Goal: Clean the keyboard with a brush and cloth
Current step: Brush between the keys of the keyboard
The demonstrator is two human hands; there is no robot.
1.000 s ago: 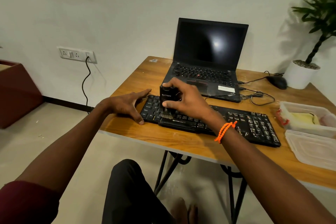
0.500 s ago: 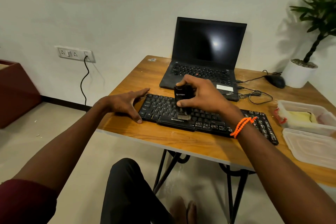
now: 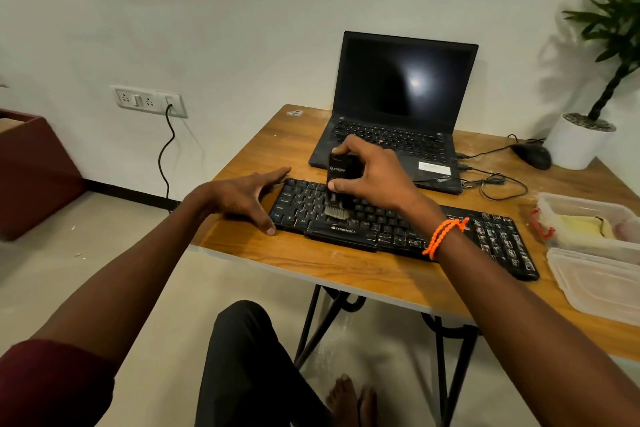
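On the wooden surface [image 3: 346,270], near its front edge, a black keyboard [image 3: 485,236] lies lengthwise from left to right. The person's right hand [image 3: 374,173] is curled round a small black brush [image 3: 341,172], thumb on the near face and fingers over the top, holding it upright with its pale bristles down on the keys of the left half of the keyboard. An orange corded band [image 3: 445,236] circles that wrist. The left hand [image 3: 242,198] rests flat on the surface at the keyboard's left end, fingers spread and straight, the thumb tip touching the near left corner and the forefinger reaching along the far left corner. Beyond the keyboard stands an open laptop [image 3: 398,114] with a dark screen, cables trailing from its right side toward a black mouse [image 3: 533,156]. At the far right is a white pot with a green plant [image 3: 581,139]. On the right near side sit a clear plastic box [image 3: 588,229] with something yellow inside, perhaps a cloth though I cannot tell, and a loose lid [image 3: 599,284] just in front of it.
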